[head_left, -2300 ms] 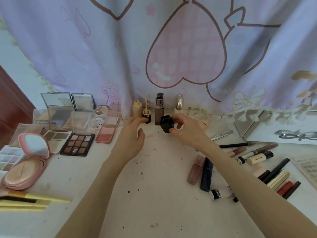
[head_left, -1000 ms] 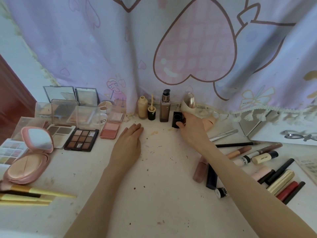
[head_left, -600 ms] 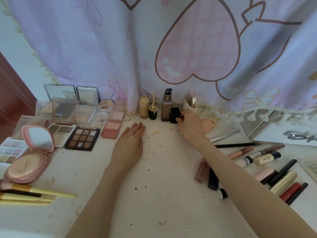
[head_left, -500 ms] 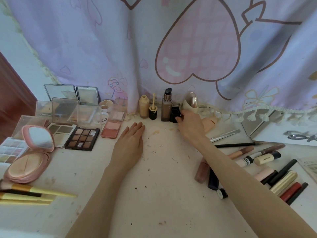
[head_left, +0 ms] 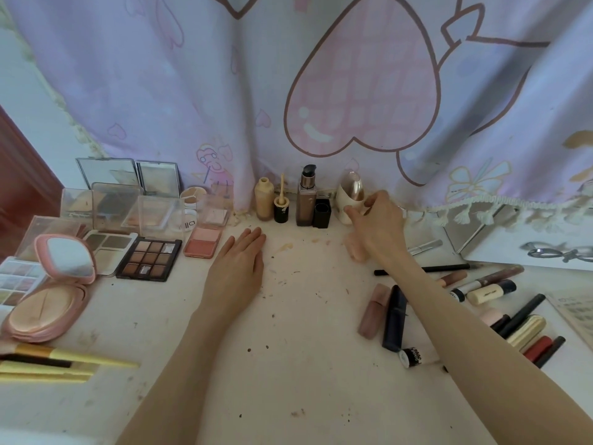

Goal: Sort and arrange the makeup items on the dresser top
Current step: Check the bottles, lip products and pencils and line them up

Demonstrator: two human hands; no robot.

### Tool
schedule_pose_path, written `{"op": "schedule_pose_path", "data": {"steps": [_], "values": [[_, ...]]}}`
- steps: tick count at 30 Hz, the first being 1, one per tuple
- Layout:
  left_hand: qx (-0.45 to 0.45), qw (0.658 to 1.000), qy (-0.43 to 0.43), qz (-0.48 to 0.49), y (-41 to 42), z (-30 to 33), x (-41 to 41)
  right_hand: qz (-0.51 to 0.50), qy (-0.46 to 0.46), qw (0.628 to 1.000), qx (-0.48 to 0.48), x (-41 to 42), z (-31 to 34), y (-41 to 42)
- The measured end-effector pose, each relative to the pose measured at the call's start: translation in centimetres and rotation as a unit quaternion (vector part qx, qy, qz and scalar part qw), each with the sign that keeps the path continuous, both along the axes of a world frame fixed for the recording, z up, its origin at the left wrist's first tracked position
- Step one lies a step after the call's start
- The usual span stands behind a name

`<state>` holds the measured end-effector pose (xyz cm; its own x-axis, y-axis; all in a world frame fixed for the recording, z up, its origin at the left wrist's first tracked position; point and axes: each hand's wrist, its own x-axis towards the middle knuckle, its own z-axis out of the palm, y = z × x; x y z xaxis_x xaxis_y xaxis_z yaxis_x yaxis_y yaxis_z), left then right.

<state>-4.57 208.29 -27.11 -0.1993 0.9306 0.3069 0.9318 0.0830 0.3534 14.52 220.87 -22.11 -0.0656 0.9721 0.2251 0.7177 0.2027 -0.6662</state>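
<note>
A small black square bottle stands free in the back row, right of the brown pump bottle, a beige bottle and a little black pot with a wand. My right hand has its thumb and curled fingers around the cream egg-shaped holder at the right end of that row. My left hand lies flat on the dresser top, fingers straight, holding nothing.
Open palettes, a blush and a pink compact sit at left, yellow brushes at the front left. Several lip tubes and pencils lie at right. A curtain hangs behind the row.
My right hand set the black square bottle beside the brown pump bottle, let go of it and moved right onto the cream holder. My left hand stayed flat on the top.
</note>
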Motion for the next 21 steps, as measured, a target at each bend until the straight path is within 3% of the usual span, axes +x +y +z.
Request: {"op": "schedule_pose_path", "data": {"steps": [7,12,16,21], "values": [[0.0,1.0,-0.013,0.0,0.1,0.0,0.0,0.012,-0.049,0.999,0.007,-1.0,-0.5,1.1],[0.006,0.999,-0.04,-0.003,0.1,0.0,-0.2,0.017,0.056,0.998,0.018,-0.5,0.2,0.2],[0.007,0.992,-0.12,0.024,-0.2,0.5,-0.1,0.042,0.143,0.988,0.029,0.7,2.6,-1.3],[0.036,0.982,-0.183,0.033,-0.3,1.8,0.7,0.135,0.235,0.959,-0.081,2.9,5.0,-4.4]]}}
